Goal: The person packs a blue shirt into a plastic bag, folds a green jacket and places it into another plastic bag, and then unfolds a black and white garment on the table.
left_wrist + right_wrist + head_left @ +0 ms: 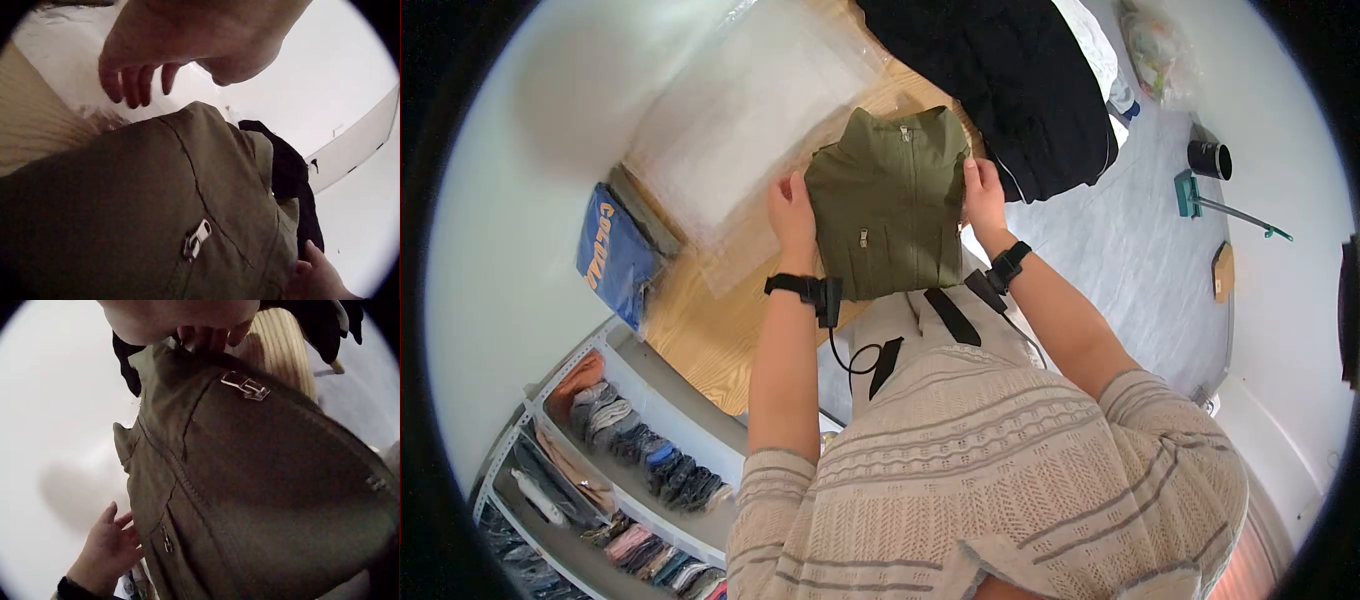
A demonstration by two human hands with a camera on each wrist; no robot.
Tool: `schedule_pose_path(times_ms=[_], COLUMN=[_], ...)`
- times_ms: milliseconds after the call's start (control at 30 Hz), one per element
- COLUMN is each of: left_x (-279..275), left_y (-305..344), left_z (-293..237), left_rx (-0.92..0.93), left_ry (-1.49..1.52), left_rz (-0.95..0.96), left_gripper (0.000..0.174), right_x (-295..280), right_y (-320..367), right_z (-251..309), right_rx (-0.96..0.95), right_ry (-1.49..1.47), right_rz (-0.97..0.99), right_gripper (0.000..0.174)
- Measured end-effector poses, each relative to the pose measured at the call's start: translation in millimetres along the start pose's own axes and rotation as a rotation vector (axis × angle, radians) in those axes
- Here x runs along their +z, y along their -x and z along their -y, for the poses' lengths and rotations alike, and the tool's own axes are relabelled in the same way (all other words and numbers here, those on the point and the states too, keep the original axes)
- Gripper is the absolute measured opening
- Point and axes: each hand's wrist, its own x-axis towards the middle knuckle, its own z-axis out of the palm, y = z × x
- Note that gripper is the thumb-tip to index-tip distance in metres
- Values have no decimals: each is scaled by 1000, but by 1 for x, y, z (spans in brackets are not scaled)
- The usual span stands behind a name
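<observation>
A folded olive-green jacket (pixel 885 205), with a front zip and zipped pockets, lies at the near edge of the wooden table; its collar points away from the person. At its left edge is the left hand (pixel 793 218), whose fingers hang loosely beside the fabric in the left wrist view (pixel 194 37). The right hand (pixel 986 205) pinches the right edge near the shoulder, thumb on top; its fingers are partly hidden behind the cloth (pixel 262 456) in the right wrist view.
Clear plastic bags (pixel 745 120) cover the table's far left. A blue package (pixel 615 250) lies at the left edge, black garments (pixel 1030 90) at the far right. Shelves (pixel 635 390) of folded clothes stand lower left. A green brush (pixel 1188 195) and black bin (pixel 1208 160) are on the right.
</observation>
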Motion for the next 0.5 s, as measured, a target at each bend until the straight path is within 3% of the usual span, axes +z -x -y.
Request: schedule_pose_path(times_ms=[67, 100, 167, 200, 267, 300, 367, 433, 500], left_x=[-8, -7, 2, 6, 9, 8, 5, -3, -8], left_y=[8, 16, 34, 37, 42, 42, 39, 33, 25], left_z=[1, 1, 6, 9, 16, 17, 20, 5, 1], left_rx=[-255, -252, -439, -438, -479, -479, -237, -211, -181], left_ry=[-8, -8, -100, -96, 54, 58, 97, 132, 171], left_rz=[181, 184, 174, 174, 244, 240, 319, 373, 409], left_gripper=[41, 41, 45, 45, 47, 47, 47, 45, 44], right_x=[-9, -8, -6, -15, -11, -9, -14, -23, -30], right_y=[5, 4, 4, 10, 9, 8, 14, 19, 24], right_z=[10, 8, -3, 37, 26, 27, 28, 24, 17], right_rx=[128, 127, 256, 344, 450, 557, 523, 514, 587], right_ry=[-85, -86, -65, -232, -306, -382, -404, -555, -513], right_rz=[-37, -41, 104, 312, 418, 525, 525, 554, 585], right_gripper=[42, 42, 47, 53, 52, 52, 51, 48, 46])
